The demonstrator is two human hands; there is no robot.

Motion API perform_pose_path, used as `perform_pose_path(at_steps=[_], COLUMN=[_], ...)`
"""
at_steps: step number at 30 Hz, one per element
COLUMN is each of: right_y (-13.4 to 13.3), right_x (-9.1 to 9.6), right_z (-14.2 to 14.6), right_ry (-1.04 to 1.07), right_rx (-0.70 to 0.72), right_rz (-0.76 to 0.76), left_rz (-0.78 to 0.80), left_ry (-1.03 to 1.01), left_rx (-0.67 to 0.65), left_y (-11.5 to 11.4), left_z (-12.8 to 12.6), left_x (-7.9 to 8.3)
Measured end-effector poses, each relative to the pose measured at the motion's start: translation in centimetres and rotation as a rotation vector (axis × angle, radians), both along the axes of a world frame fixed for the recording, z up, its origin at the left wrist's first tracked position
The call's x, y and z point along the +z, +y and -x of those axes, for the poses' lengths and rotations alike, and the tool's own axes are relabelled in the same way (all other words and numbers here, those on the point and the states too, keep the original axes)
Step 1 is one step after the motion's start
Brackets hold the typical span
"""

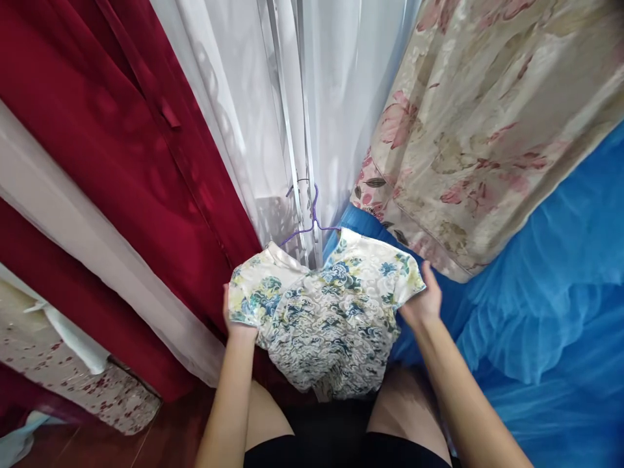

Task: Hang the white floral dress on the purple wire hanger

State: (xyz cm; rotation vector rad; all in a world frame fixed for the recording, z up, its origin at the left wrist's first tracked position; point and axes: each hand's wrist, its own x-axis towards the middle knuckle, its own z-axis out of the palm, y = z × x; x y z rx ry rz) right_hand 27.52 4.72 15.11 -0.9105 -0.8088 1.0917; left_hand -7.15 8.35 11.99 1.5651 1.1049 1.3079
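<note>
A short-sleeved floral dress (336,312), white with blue, green and yellow print, hangs in front of me on a thin purple hanger (315,218). The hanger's hook is up beside narrow white metal bars (298,188). My left hand (234,318) grips the dress's left sleeve, its fingers mostly hidden behind the cloth. On the other side, my right hand (428,300) is closed on the right sleeve, thumb in front along its edge. Between my hands the dress is spread at the shoulders, and its lower part drops towards my knees, strongly foreshortened.
Long dark red cloth (160,195) and white cloth (234,97) hang at left and centre. To the right hang a cream floral garment (468,149) and blue ruffled tulle (531,318). A red-flecked pale garment (97,383) hangs low left above the brown floor (160,435).
</note>
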Motion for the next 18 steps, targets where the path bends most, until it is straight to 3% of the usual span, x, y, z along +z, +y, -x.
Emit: perform_pose_path(at_steps=[2,4,7,11,13,15,17,18], right_y=[-0.3,-1.0,-2.1,-3.9,-5.6,-8.2,-11.1,-12.4], right_x=[0.0,1.0,3.2,4.8,4.4,3.6,3.0,2.9], right_z=[-1.0,-1.4,-1.2,-1.2,-1.4,-1.2,-0.2,0.6], right_ry=[0.043,-0.022,-0.044,0.097,0.137,0.124,0.03,-0.054], right_rx=[-0.032,-0.03,-0.063,-0.288,-0.405,-0.453,-0.322,-0.139], right_rz=[-0.034,-0.052,-0.083,-0.146,-0.182,-0.195,-0.181,-0.171], left_rz=[-0.086,-0.183,-0.32,-0.531,-0.625,-0.675,-0.671,-0.628], left_ry=[-0.289,-0.436,-0.313,0.099,0.346,0.528,0.563,0.518], left_rx=[0.1,0.171,0.169,0.217,0.317,0.35,0.284,0.238], left_y=[-1.3,-1.9,-1.8,-1.0,-0.6,-0.2,0.3,0.5], left_z=[0.5,0.4,-0.4,-1.8,-2.6,-3.5,-4.3,-4.6], left_x=[2.0,4.3,7.7,10.6,10.6,9.4,7.2,6.1])
